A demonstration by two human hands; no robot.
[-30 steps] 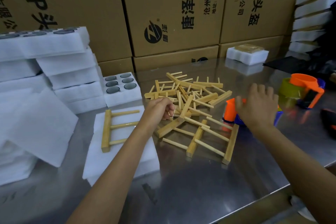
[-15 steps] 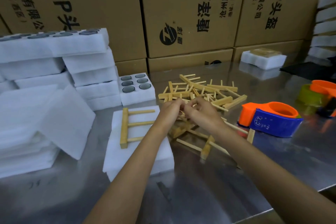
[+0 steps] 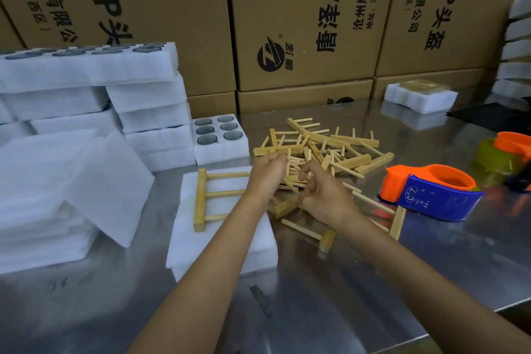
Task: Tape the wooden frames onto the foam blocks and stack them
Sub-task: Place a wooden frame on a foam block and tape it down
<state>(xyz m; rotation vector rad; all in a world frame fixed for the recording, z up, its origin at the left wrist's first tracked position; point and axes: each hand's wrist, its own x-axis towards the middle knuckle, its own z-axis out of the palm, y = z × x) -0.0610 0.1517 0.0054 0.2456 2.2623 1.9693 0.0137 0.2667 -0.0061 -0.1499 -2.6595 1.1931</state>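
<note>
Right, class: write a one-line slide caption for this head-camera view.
Both hands reach into the heap of pale wooden frames beside a white foam block carrying one frame, orange-and-blue tape dispenser nearby.

Printed cardboard boxes (image 3: 301, 23) stand behind the steel table (image 3: 316, 296), by a black sheet (image 3: 488, 116).

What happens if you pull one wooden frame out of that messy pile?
It would probably snag: the frames in the pile lie crossed, with thin rungs poking through each other. It likely stays stiff, like the frame lying flat on the foam block. The thin rungs might snap if yanked.
</note>
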